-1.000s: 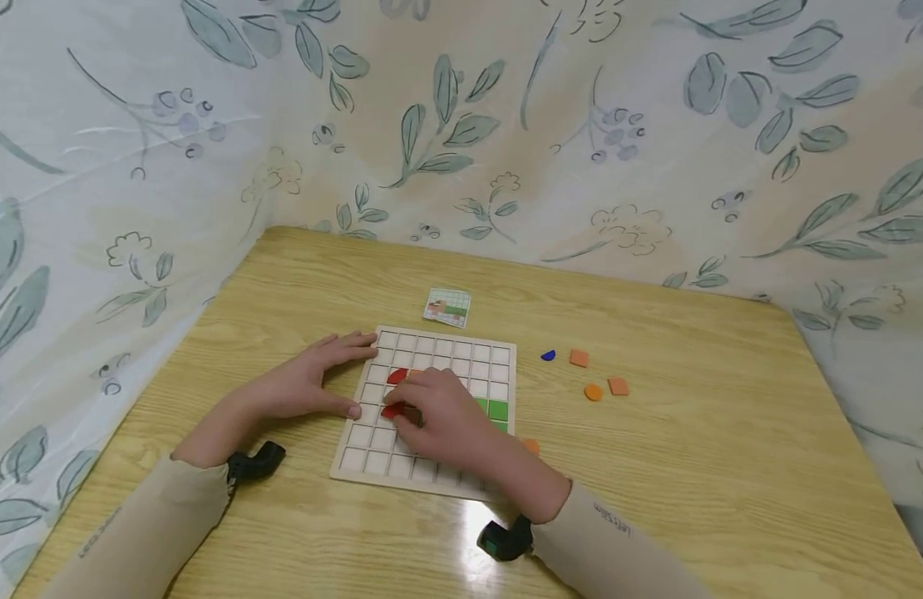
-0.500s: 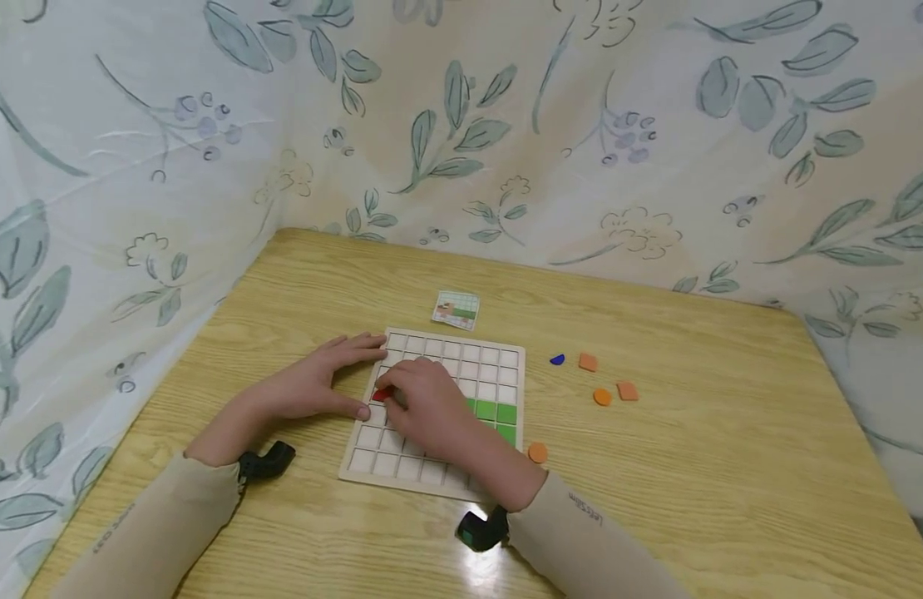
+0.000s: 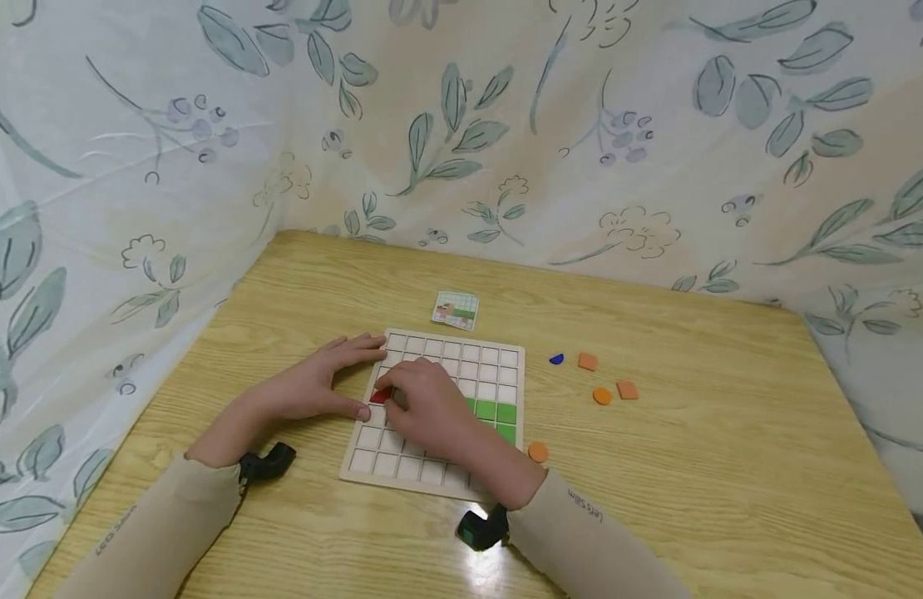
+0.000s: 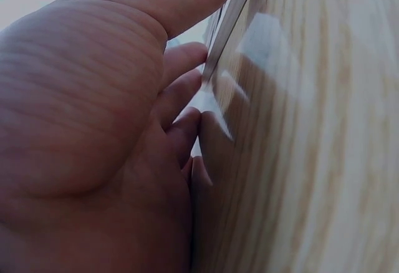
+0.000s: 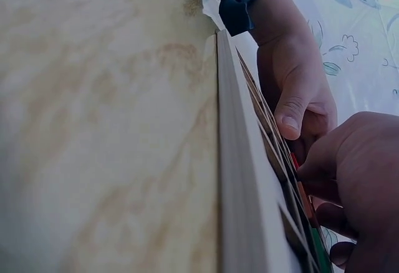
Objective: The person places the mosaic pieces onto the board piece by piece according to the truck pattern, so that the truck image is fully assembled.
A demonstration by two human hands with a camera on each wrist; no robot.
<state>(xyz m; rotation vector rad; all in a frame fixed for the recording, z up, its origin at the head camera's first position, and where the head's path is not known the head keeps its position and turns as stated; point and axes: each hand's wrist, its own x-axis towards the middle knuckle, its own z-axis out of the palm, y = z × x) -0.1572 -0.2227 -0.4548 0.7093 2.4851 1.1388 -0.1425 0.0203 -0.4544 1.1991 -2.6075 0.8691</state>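
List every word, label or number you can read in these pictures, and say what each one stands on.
Right sleeve: small dark print, perhaps "Let'sSlim", too blurred to be sure.
Left sleeve: similar small print, too blurred to read.
Small card: a coloured grid picture, no words readable.
Grid board: no text.

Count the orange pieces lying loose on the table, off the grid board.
4. Two orange squares and one orange round piece lie right of the grid board; another round one sits by its near right corner. Others may be hidden under the right hand.
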